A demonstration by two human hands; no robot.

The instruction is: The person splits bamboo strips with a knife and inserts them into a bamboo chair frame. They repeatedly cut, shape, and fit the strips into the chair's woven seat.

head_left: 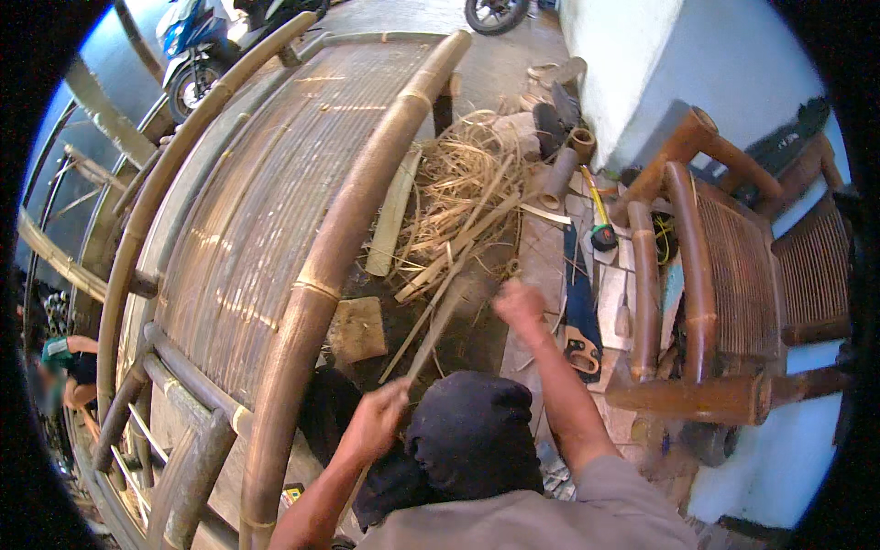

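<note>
My left hand (378,422) is closed around the lower end of a bamboo strip (434,335), which slants up and away to the right, smeared by motion. To its right, my right hand (521,306) is raised in a fist over the tiles; what it grips, if anything, I cannot make out. A black cloth-covered bulge (475,435) lies between my forearms. Just beyond the hands is a heap of bamboo shavings (463,197) with loose slats in it. A flat bamboo slat (396,215) rests at the heap's left side, and a square wooden block (358,330) sits nearer me.
A long bamboo bench (316,266) stands close on my left, a dark bamboo chair (701,266) on my right. Between the chair and me lie a handsaw (581,321) and a tape measure (603,236). Motorbikes (192,69) stand beyond; another person (73,371) is at far left.
</note>
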